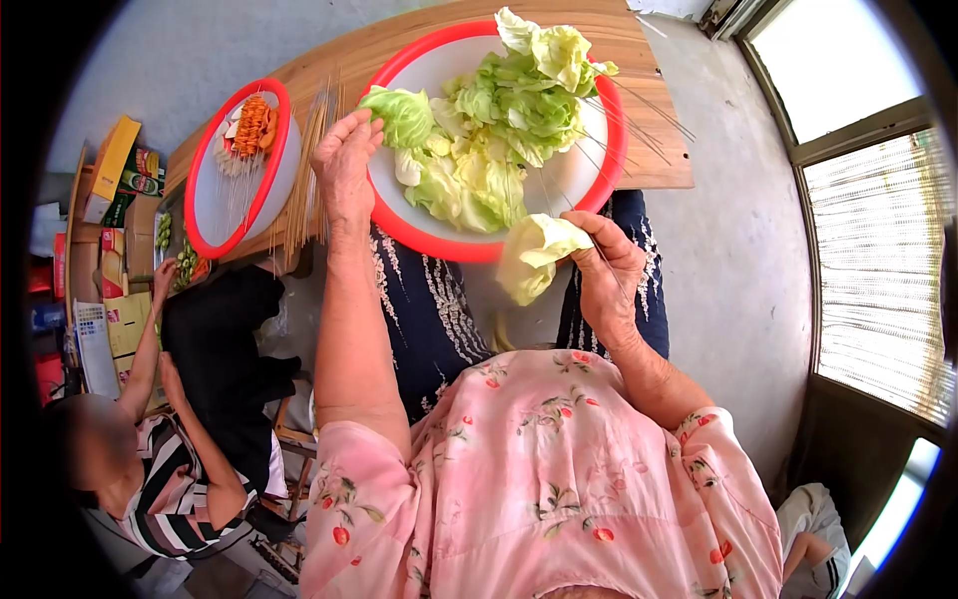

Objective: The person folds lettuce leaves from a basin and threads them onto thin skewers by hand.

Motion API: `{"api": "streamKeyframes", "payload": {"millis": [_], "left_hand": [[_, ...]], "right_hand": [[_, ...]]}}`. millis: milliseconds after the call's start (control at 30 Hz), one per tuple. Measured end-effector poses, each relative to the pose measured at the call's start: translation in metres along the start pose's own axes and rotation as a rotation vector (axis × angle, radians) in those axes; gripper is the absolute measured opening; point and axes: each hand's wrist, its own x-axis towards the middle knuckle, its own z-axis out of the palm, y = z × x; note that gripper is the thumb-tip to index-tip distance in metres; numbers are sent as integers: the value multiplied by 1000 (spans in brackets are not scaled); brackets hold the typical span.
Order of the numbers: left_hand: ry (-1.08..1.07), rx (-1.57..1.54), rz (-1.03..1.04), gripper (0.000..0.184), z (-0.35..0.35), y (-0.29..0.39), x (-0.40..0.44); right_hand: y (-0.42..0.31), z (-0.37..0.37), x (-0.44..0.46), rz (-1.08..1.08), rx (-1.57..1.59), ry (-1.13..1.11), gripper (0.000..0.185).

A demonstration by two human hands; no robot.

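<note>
My left hand (pixel 349 160) pinches the edge of a green lettuce leaf (pixel 401 117) at the left rim of a large basin (pixel 439 244) with a red rim. Fingers closed, my right hand (pixel 607 262) holds a thin skewer with a pale lettuce leaf (pixel 540 255) on it, just outside the basin's near rim. Inside the basin lie many loose lettuce leaves (pixel 469 180). Lettuce on skewers (pixel 529 95) is heaped at its far right side, with the thin sticks pointing out over the rim.
Left of the basin, bare skewers (pixel 307 190) lie on the wooden table (pixel 659 165). Beyond them a smaller red-rimmed basin (pixel 208 235) holds skewered orange food (pixel 249 130). A co-worker (pixel 185 469) sits at the lower left near shelves with boxes (pixel 125 324).
</note>
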Motion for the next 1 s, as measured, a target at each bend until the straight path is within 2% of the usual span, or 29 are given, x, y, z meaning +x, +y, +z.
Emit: {"api": "streamKeyframes", "payload": {"millis": [167,267,300,400,433,533,633,833,933,1000], "left_hand": [[-101,33,103,27,14,4,15],[-242,369,304,24,19,-2,19],[-302,498,258,24,20,-2,18],[-464,510,136,26,18,-21,23],[-444,675,286,27,14,-23,25],[-212,1072,367,24,8,-28,19],[-300,1345,461,20,-2,-42,20],[-591,1248,385,17,31,-47,-2],[-508,1279,299,24,45,-47,-1],[-414,1208,475,32,37,-73,19]], "right_hand": [[0,0,0,-7,4,4,18],[1,-1,-1,4,-1,-7,18],[1,-1,-1,6,-5,-8,18],[0,0,-2,10,-30,-9,18],[-2,0,-1,8,-46,-9,17],[-2,-1,-2,2,-57,-8,17],[0,0,-1,-4,-51,-11,17],[-1,1,-1,36,-27,6,17],[-2,0,1,35,-72,7,17],[-2,-2,1,40,-82,11,17]]}}
